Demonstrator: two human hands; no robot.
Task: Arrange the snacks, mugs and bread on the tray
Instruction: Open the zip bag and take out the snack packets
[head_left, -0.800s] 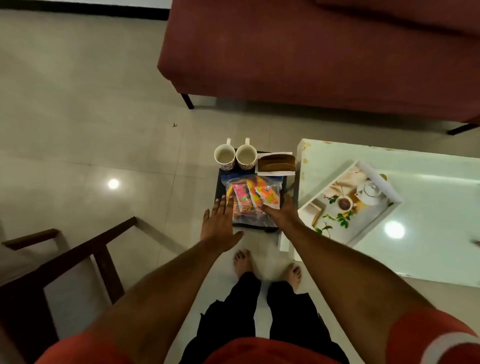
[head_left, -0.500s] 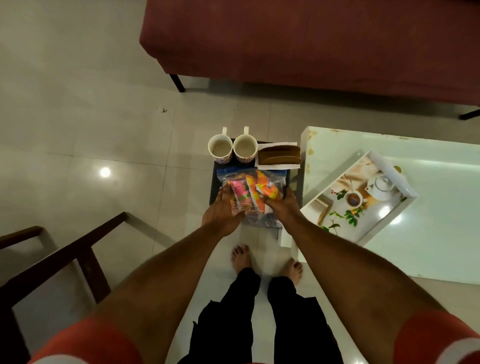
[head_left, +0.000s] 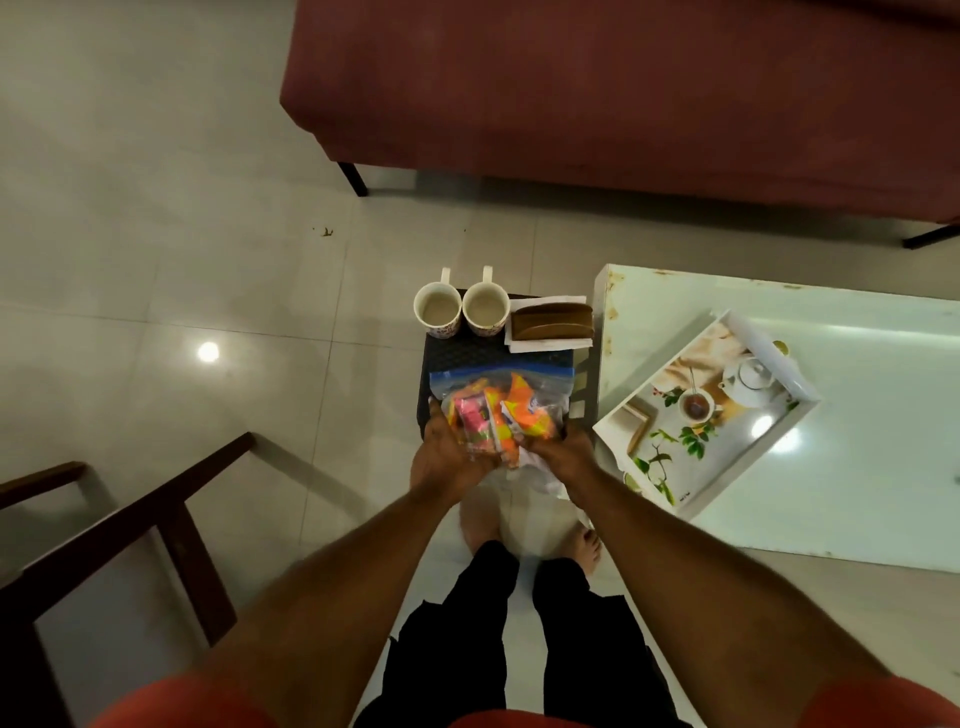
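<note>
A clear zip bag of bright orange and pink snacks (head_left: 498, 410) is held over the near end of a small dark stool (head_left: 467, 353). My left hand (head_left: 447, 457) grips its left side and my right hand (head_left: 558, 457) grips its right side. Two white mugs (head_left: 437, 309) (head_left: 485, 307) stand side by side at the stool's far end. Bread (head_left: 551, 322) lies on white paper to their right. The white tray (head_left: 763, 338), printed with a teapot and leaves, sits at an angle on the white table to the right.
A white glossy table (head_left: 883, 457) stands right of the stool. A red sofa (head_left: 623, 93) spans the far side. A dark wooden chair frame (head_left: 156, 509) is at the lower left. My bare feet (head_left: 587, 545) stand on the pale tiled floor just behind the stool.
My left hand came in from beside the stool and closed on the bag's left side. Both hands now hold the snack bag, lifted and drawn toward me.
</note>
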